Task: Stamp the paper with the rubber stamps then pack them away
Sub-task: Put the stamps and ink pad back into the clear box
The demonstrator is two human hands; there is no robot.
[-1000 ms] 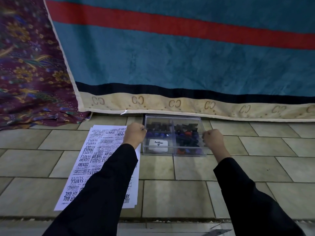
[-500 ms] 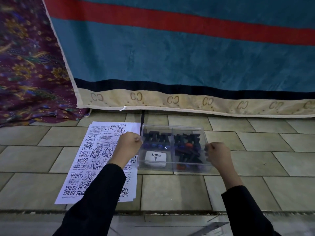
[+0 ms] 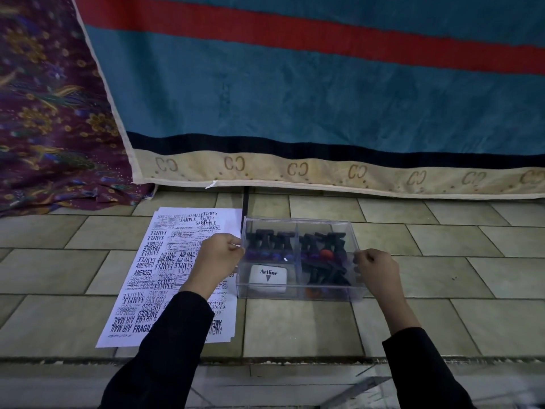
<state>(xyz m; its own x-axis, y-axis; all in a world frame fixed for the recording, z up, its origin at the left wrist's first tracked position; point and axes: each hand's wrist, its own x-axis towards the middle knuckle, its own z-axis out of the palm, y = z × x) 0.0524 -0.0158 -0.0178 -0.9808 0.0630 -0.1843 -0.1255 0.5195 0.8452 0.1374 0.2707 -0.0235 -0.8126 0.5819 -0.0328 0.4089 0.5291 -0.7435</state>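
Nearest me, my two black sleeves (image 3: 165, 349) reach forward over the tiled floor (image 3: 298, 326). Between my hands sits the clear box (image 3: 295, 293), resting on the tiles. My left hand (image 3: 219, 258) is curled against the box's left upper edge and pinches it. My right hand (image 3: 376, 270) is curled the same way at the right upper edge, so I grip the box from both sides.

The paper (image 3: 160, 278) lies flat just left of the box, its right margin running under my left hand and forearm, which hide part of the sheet. It is crowded with black stamped words such as SAMPLE, AIR MAIL, FRAGILE and AMENDED, pressed at many angles and overlapping.

The box is see-through and split by a middle wall into two compartments. In the left one a white ink pad (image 3: 268, 277) marked Artline lies at the front, with a row of dark stamps standing behind it. In the right one the rubber stamps (image 3: 324, 270) lie in a loose black pile, one showing a red spot.

Beyond the box a teal blanket (image 3: 295, 98) with a red stripe and cream border hangs to the floor, and a purple floral cloth (image 3: 44, 113) hangs on its left.
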